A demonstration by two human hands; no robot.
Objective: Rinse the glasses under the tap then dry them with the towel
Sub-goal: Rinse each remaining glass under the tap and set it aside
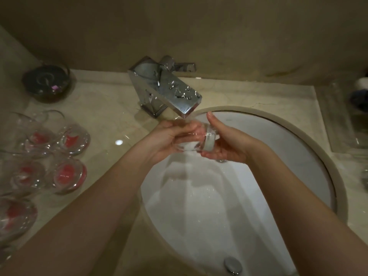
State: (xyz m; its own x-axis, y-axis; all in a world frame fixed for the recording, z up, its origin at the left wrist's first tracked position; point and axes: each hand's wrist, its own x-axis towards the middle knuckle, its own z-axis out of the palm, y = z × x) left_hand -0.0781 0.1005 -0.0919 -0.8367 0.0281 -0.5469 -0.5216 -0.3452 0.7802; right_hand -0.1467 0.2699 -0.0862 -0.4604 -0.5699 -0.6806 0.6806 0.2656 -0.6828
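I hold a clear glass (196, 141) on its side right under the spout of the chrome tap (169, 90), over the white sink (278, 140). My left hand (171, 136) grips the glass near its mouth end. My right hand (225, 142) cups its thick base from the right, thumb raised. Water runs over the glass and falls into the basin. Several more clear glasses (67, 174) with red bottoms stand on the counter at the left. No towel is in view.
A dark glass bowl (47, 82) sits at the back left of the marble counter (111, 120). A clear tray (344, 124) with items lies at the right. The sink drain stopper (232, 264) shows at the bottom.
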